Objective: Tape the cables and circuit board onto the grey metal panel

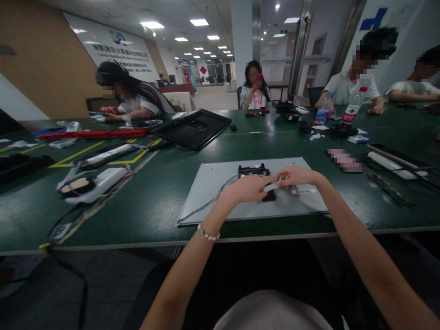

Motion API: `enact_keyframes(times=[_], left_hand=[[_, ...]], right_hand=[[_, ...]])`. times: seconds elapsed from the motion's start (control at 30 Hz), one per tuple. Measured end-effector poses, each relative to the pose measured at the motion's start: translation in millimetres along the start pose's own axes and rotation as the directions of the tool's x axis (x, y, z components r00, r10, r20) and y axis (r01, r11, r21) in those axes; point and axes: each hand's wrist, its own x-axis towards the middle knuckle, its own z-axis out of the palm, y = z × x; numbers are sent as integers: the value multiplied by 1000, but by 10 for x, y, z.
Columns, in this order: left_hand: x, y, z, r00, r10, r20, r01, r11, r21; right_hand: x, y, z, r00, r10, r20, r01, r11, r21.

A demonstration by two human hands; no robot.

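Note:
A grey metal panel lies flat on the green table in front of me. A small black circuit board sits near its far edge, and a thin cable runs across the panel's left side. Both hands meet over the panel's middle. My left hand, with a bead bracelet at the wrist, is closed in a pinch on a white flat ribbon strip. My right hand pinches the same strip from the right. A small black part lies just under the hands.
A black monitor back cover lies further back. White and black parts and a red bar are at the left. Water bottles, long strips and tools are at the right. Several other people sit round the far side.

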Motion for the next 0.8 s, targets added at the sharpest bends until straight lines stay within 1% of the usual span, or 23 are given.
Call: enact_keyframes(times=[0.07, 0.13, 0.17, 0.23, 0.27, 0.33, 0.37, 0.43, 0.53, 0.6, 0.7, 0.8], left_hand=[[-160, 64, -1, 992, -70, -101, 71, 997, 6], [-337, 131, 38, 960, -167, -226, 171, 985, 1], [-422, 165, 74, 932, -215, -293, 221, 975, -13], [-573, 234, 179, 855, -300, -424, 299, 952, -69], [-635, 269, 245, 811, -333, -481, 323, 940, -108], [-733, 339, 391, 721, -385, -576, 342, 921, -187], [-770, 372, 469, 683, -403, -608, 343, 913, -220], [-826, 432, 621, 632, -432, -643, 344, 900, -266], [-871, 495, 812, 589, -451, -671, 375, 888, -268], [-878, 522, 897, 556, -429, -712, 399, 889, -224], [-866, 553, 955, 509, -361, -781, 416, 898, -144], [-852, 580, 960, 487, -330, -809, 432, 896, -106]], right_hand=[[-84, 9, -11, 996, 34, -84, -33, 999, 3], [-200, 23, -14, 976, 69, -205, -67, 998, 20], [-267, 29, -9, 960, 75, -270, -72, 997, 20], [-416, 45, 24, 928, 57, -367, -65, 998, -9], [-496, 59, 53, 915, 37, -402, -53, 998, -30], [-660, 114, 138, 908, -5, -419, -40, 994, -100], [-744, 161, 193, 909, -21, -417, -46, 988, -150], [-906, 288, 323, 922, -38, -386, -74, 959, -272], [-1103, 495, 546, 930, -38, -366, -137, 888, -439], [-1175, 575, 687, 925, -48, -377, -159, 852, -498], [-1184, 561, 841, 897, -60, -437, -209, 815, -540], [-1104, 446, 925, 888, -89, -450, -202, 806, -557]])
